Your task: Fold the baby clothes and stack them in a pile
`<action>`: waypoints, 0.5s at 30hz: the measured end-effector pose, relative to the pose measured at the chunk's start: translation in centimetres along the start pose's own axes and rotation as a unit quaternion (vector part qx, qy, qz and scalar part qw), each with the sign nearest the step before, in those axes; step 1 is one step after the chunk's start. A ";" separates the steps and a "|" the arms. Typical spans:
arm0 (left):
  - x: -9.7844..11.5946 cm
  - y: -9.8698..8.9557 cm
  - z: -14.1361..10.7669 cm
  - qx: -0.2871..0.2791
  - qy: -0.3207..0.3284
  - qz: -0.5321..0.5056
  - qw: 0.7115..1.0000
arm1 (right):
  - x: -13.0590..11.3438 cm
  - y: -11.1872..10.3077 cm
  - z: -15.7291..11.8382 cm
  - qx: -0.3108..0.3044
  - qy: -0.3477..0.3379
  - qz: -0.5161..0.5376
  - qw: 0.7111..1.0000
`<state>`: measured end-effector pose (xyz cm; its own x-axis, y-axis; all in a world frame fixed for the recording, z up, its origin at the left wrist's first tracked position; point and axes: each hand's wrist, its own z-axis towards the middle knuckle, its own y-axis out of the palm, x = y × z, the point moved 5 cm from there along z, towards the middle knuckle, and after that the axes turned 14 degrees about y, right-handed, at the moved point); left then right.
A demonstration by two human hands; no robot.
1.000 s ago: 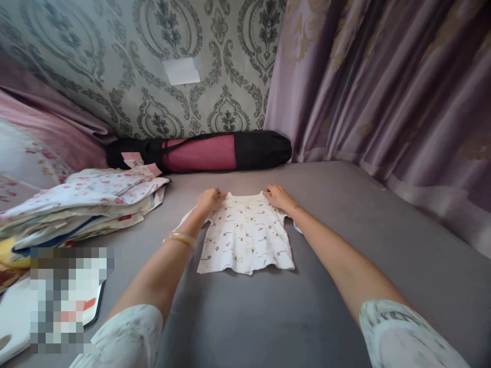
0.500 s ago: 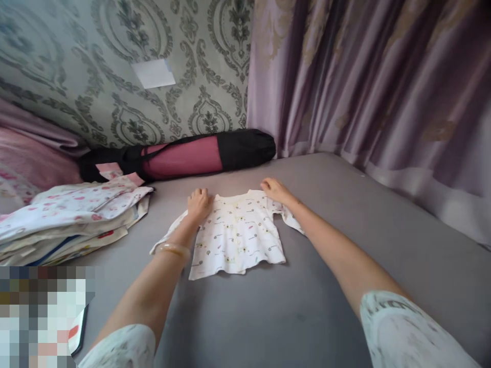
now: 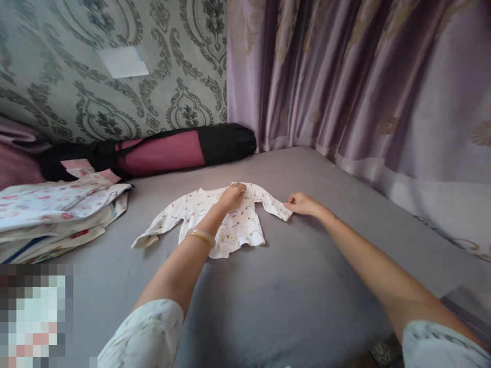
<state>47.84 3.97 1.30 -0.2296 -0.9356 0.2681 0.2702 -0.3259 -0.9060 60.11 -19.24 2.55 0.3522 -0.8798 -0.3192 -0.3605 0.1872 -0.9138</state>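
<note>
A small white baby shirt (image 3: 242, 225) with a scattered print lies spread on the grey bed, sleeves out to both sides. My right hand (image 3: 306, 204) pinches the cuff of the sleeve on the right between thumb and fingers. Across the shirt's upper part reaches my left hand (image 3: 233, 197), a bangle (image 3: 201, 236) on its wrist. Its fingers are curled on the cloth near the collar and the right shoulder, and my forearm hides part of the shirt front. The sleeve on the left lies untouched, slanting down.
A stack of folded clothes (image 3: 57, 204) lies at the left. Behind it, a long black and pink bag (image 3: 161, 155) rests along the patterned wall. Purple curtains (image 3: 307, 76) hang at the back right. The grey bed sheet (image 3: 307, 301) stretches around the shirt. The lower left corner is pixelated.
My left hand has moved right, from the left shoulder to near the collar. My right hand went from the right shoulder down to the cuff; that sleeve now stretches outward. The view turned right.
</note>
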 end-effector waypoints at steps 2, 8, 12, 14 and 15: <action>0.6 1.1 0.5 0.025 0.013 -0.011 1.000 | -0.3 0.2 -0.2 -0.017 -0.001 -0.008 1.000; 0.5 3.0 0.3 0.074 0.000 -0.014 0.997 | -0.1 0.3 0.3 -0.075 0.011 0.050 0.996; 0.4 3.3 0.1 0.064 -0.004 0.012 0.998 | 1.0 -0.5 1.7 -0.036 0.040 0.203 0.978; 0.5 3.4 0.1 0.046 -0.019 0.021 0.999 | 1.5 -0.8 2.5 0.015 0.058 0.264 0.963; 0.6 3.4 0.1 0.035 -0.030 0.024 0.999 | 1.6 -1.0 2.8 0.044 0.049 0.265 0.962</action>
<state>48.74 2.30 -1.54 -0.1582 -0.9562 0.2464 0.3441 -0.2873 -0.8939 63.43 -19.59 2.25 0.0549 -0.6871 -0.7245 -0.3906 0.6530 -0.6489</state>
